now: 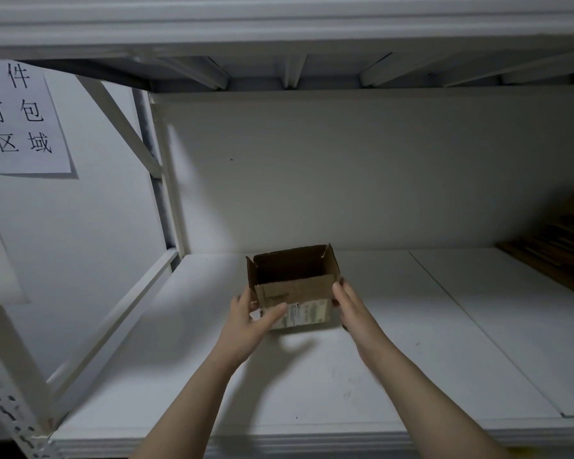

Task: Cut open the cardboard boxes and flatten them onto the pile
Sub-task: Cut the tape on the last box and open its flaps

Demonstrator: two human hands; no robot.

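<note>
The cardboard box (295, 291) stands upright on the white shelf (411, 359), toward its back and left of the middle. Its top is open, the flaps are up, and nothing shows inside. A printed label (307, 313) covers the lower front face. It looks small, empty and light, so I expect it to lift with almost no effort. The walls are thin and will likely buckle if I squeeze mid-panel, so the corners and bottom edge are the firm places to hold. The label may be slick under a thumb.

My left hand (246, 321) wraps the box's lower left corner, with the thumb laid across the front face and the fingers along the left wall. My right hand (355, 313) lies flat against the right wall with the fingers straight, pressing rather than gripping. The box is caught between the two hands.

Far off at the right end of the shelf a dark pile of flattened cardboard (564, 250) sits in shadow, well apart from the box.
</note>
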